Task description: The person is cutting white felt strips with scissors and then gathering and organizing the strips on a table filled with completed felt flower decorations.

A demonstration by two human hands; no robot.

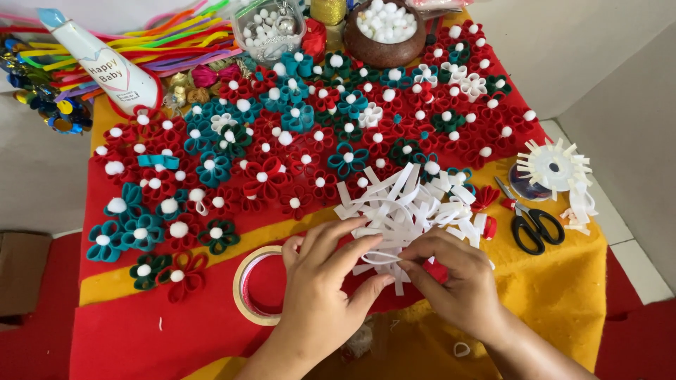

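Strips [394,211] betw. both hands' fingertips.

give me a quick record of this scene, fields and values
left hand: fingers on white paper strips
right hand: pinching the same strips
tape roll: beside left hand
scissors: black handles, right of strips
felt flowers: red, teal, green, white centres
wooden bowl: white pompoms, far edge
surface: red and yellow cloth

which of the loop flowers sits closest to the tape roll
The dark green one with a white pompom centre, just up-left of the tape roll; the others lie farther off.
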